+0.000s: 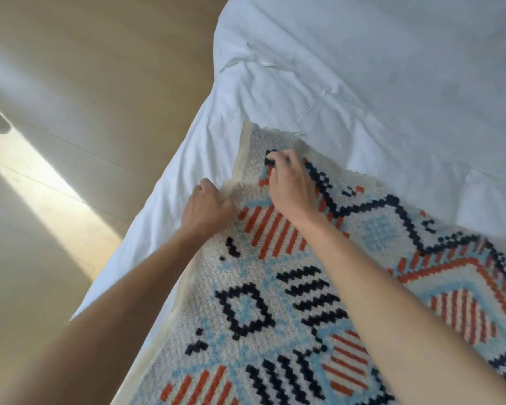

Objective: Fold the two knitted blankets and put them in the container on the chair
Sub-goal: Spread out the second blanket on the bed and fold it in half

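Left hand (pixel 208 206) and right hand (pixel 289 185), fingers clamped on the knitted blanket (pixel 246 305) at its far corner, fingertips half-hidden, near end off-frame

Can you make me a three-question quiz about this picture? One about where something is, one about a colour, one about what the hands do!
1. Where does the blanket lie?
A) on a chair
B) on the white bed
C) in a box

2. Which colour is in the blanket's pattern?
A) green
B) pink
C) orange

3. What are the left hand and the right hand doing?
A) gripping the blanket near its corner
B) waving in the air
C) holding a cup

Answers:
1 B, white bedding shows beside it.
2 C, orange stripes sit beside dark blue and light blue shapes.
3 A, both hands' fingers curl onto the knit.
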Motion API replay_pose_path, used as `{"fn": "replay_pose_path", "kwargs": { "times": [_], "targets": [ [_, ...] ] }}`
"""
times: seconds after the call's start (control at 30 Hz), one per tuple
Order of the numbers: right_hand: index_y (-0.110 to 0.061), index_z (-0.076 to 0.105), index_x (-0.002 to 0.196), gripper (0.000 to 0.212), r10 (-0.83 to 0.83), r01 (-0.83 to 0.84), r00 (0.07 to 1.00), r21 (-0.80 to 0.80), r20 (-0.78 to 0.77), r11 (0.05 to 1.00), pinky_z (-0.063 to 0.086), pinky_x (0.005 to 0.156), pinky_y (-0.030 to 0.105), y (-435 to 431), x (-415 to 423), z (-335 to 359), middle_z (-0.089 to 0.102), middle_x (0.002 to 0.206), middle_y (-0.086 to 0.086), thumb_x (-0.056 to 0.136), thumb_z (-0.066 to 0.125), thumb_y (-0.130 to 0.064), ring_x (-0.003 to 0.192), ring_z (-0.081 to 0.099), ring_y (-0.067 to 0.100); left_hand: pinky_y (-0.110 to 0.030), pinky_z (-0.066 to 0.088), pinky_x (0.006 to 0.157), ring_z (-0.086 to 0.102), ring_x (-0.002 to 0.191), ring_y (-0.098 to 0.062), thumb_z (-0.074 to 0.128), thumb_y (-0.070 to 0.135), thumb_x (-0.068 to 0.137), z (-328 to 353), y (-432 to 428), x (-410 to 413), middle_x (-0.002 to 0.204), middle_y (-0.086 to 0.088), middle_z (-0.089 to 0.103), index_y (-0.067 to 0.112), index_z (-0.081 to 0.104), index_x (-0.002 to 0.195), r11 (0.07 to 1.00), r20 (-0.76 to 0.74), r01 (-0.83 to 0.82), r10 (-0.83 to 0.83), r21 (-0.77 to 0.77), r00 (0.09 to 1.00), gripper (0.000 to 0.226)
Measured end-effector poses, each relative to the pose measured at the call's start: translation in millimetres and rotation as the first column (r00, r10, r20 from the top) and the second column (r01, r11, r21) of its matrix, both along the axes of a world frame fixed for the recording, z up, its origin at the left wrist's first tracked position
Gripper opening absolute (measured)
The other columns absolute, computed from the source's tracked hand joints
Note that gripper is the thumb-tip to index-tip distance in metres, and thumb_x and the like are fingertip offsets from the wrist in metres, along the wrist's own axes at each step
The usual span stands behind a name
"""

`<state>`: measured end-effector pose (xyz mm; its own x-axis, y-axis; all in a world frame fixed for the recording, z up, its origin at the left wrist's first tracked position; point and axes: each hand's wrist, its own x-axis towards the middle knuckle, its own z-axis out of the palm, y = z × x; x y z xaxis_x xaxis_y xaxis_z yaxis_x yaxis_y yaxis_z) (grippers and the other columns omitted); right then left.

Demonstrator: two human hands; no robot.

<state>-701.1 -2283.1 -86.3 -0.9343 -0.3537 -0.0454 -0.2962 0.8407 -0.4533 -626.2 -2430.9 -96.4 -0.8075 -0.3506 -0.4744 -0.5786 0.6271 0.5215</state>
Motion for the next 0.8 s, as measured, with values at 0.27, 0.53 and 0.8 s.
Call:
{"fn": "replay_pose_path", "kwargs": {
  "times": [0.27, 0.53, 0.8],
  "targets": [
    [-0.018, 0.029, 0.136, 0.044, -0.189, 0.139, 0.965, 0.259, 0.179, 0.956, 0.054, 0.056, 0.033, 79, -50, -9, 0.037, 0.129, 0.015, 0.095, 0.046, -0.019, 0.066, 0.056, 0.020, -0.020, 0.044, 0.041, 0.057, 0.063, -0.008, 0.059, 0.030, 0.087, 10, 28, -112, 0.092, -0.004, 0.058, 0.012, 0.030, 0.133, 0.918, -0.069, -0.162, 0.200, 0.363, 0.977, 0.057],
    [-0.006, 0.044, 0.123, 0.028, -0.196, 0.180, 0.969, 0.117, 0.150, 0.977, 0.036, 0.056, 0.021, 73, -44, -10, 0.055, 0.104, 0.011, 0.097, 0.045, -0.014, 0.075, 0.050, 0.017, -0.017, 0.038, 0.036, 0.046, 0.063, -0.011, 0.037, -0.001, 0.083, 26, 39, -148, 0.087, 0.005, 0.052, 0.026, 0.042, 0.123, 0.959, -0.264, 0.017, 0.061, 0.281, 0.963, 0.048],
    [-0.023, 0.018, 0.147, 0.070, -0.025, 0.042, 0.952, -0.047, 0.305, 0.998, 0.036, 0.104, 0.045, 53, -36, -4, 0.008, 0.154, 0.012, 0.089, 0.052, -0.002, 0.135, 0.029, 0.031, -0.046, 0.049, 0.073, 0.054, 0.103, -0.036, 0.043, -0.001, 0.082, 22, 25, -154, 0.133, -0.017, 0.041, 0.026, 0.023, 0.138, 0.997, -0.136, -0.072, 0.074, 0.015, 0.988, 0.065]
  ]
}}
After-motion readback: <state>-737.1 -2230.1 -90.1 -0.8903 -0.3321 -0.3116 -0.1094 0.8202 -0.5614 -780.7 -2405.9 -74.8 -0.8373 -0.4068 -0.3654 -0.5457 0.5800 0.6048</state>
